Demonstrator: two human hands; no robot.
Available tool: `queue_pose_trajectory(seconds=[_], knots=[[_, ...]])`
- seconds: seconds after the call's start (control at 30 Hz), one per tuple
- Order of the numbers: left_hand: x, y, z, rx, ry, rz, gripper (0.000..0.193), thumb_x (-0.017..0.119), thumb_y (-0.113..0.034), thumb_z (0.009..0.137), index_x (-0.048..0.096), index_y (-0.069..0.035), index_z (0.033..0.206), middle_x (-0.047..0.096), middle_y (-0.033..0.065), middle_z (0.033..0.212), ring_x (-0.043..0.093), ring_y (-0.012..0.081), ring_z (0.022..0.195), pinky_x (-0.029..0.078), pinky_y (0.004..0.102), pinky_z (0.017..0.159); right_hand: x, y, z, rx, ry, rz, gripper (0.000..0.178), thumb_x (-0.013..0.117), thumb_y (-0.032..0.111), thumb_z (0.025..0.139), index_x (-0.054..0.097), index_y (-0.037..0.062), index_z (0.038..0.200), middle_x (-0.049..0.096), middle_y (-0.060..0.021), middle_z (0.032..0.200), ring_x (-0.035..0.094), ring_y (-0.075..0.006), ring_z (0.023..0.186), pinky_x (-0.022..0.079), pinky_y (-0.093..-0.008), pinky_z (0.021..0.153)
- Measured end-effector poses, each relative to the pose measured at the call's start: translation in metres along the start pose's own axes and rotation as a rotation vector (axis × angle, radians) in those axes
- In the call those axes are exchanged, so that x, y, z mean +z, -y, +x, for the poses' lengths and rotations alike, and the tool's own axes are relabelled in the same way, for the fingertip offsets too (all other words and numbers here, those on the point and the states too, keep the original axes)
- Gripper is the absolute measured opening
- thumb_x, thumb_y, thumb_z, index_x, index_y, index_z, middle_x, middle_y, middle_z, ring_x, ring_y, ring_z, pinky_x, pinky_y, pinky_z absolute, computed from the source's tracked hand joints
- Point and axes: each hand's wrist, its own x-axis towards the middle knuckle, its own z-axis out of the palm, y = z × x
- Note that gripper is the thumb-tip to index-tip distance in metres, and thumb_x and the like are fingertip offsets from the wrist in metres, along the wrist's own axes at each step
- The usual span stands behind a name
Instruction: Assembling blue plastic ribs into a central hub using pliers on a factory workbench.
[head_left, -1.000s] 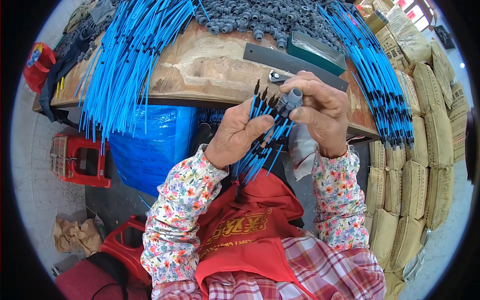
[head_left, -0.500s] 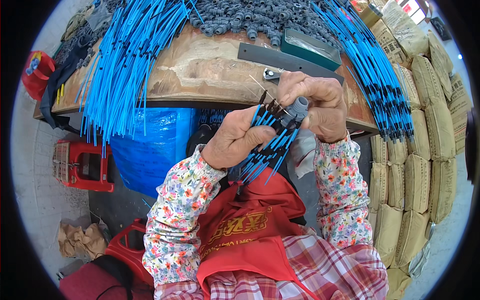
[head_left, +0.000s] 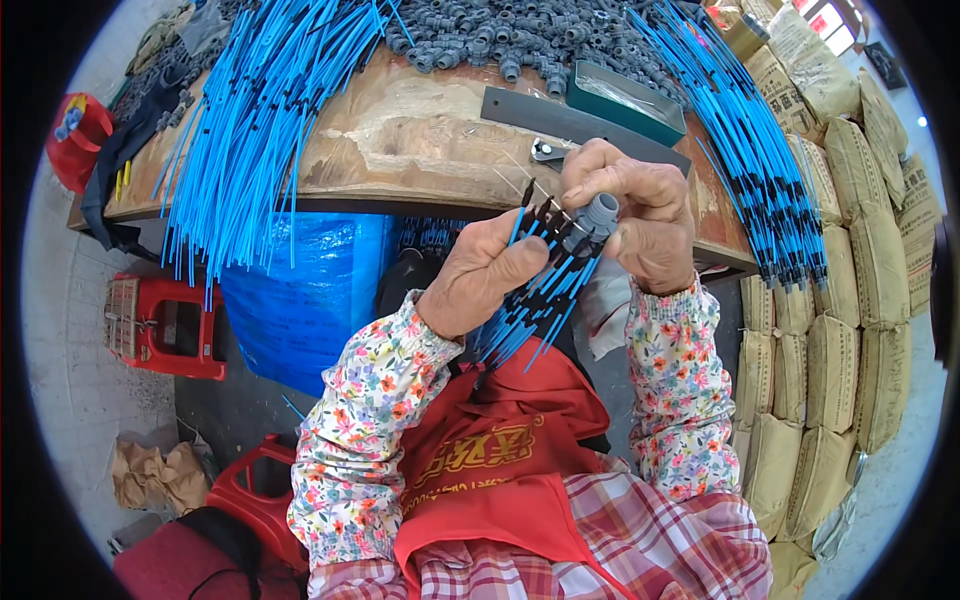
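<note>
In front of my chest, my left hand (head_left: 480,275) is closed around a bundle of thin blue tubes with black sections (head_left: 545,300), thumb lying across them. The tubes slant down toward my lap. At the bundle's upper right is a grey ribbed plastic fitting (head_left: 600,212), its round open end facing up. My right hand (head_left: 645,210) grips this fitting from the right, fingers bent and thumb beneath. Thin pale strands (head_left: 518,178) stick out at upper left, between the hands. Where the strands end among the fingers is hidden.
The wooden table (head_left: 400,150) carries a pile of grey fittings (head_left: 490,35), a green tray (head_left: 625,100), a flat metal bar (head_left: 530,112) and blue tubes at left (head_left: 250,130) and right (head_left: 750,150). Stacked brown sacks (head_left: 835,370) stand right; red stools (head_left: 165,330) stand left.
My left hand has shifted slightly right and its thumb has moved up along the tubes. The right hand keeps its grip on the fitting. The view has shifted slightly.
</note>
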Motion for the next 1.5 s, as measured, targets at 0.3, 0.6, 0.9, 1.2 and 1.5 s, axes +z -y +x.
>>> queue_pose_trajectory(seconds=[0.3,0.6,0.9,1.2,1.5], knots=[[-0.001,-0.011,0.002,-0.158,-0.009,-0.225,0.036,0.057,-0.031,0.097,0.059,0.001,0.112,0.06,-0.0038,0.089,0.048,0.0018,0.079,0.042,0.0188,0.068,0.006,0.001,-0.003,0.008,-0.087,-0.059,0.04,0.079,0.008,0.07,0.067,-0.0074,0.104,0.061,-0.0109,0.102,0.059,-0.0135,0.087,0.046,-0.0246,0.074],[-0.004,-0.026,-0.007,-0.186,0.167,-0.178,0.039,0.057,-0.035,0.096,0.062,0.002,0.106,0.058,-0.0022,0.081,0.047,0.0047,0.07,0.039,0.0224,0.062,0.013,0.02,0.007,-0.108,0.143,-0.256,0.047,0.082,0.023,0.062,0.072,-0.0029,0.1,0.062,-0.0103,0.091,0.057,-0.0173,0.081,0.045,-0.0283,0.069],[-0.003,-0.036,-0.01,-0.114,0.119,-0.265,0.039,0.057,-0.034,0.096,0.065,0.004,0.102,0.063,0.0016,0.077,0.048,0.0056,0.063,0.038,0.0219,0.056,0.041,0.025,0.014,0.056,-0.13,-0.012,0.051,0.079,-0.001,0.068,0.063,-0.0054,0.116,0.061,-0.0089,0.091,0.059,-0.013,0.071,0.047,-0.0234,0.059],[0.008,-0.038,0.0,0.089,-0.377,0.162,0.026,0.055,-0.025,0.099,0.064,0.0,0.098,0.053,-0.0041,0.067,0.045,0.0022,0.057,0.035,0.0197,0.049,0.059,0.025,0.02,-0.039,-0.37,-0.564,0.038,0.072,-0.005,0.076,0.065,-0.004,0.113,0.058,-0.0043,0.09,0.051,-0.0067,0.071,0.043,-0.0194,0.062],[0.028,-0.028,-0.01,0.076,-0.39,0.196,0.02,0.057,-0.018,0.097,0.061,0.001,0.105,0.054,-0.0027,0.073,0.047,0.0034,0.063,0.039,0.0207,0.055,0.043,0.022,0.009,0.107,-0.36,-0.362,0.038,0.079,0.0,0.07,0.067,-0.0055,0.106,0.051,0.0017,0.081,0.04,-0.0033,0.064,0.034,-0.0182,0.055]])
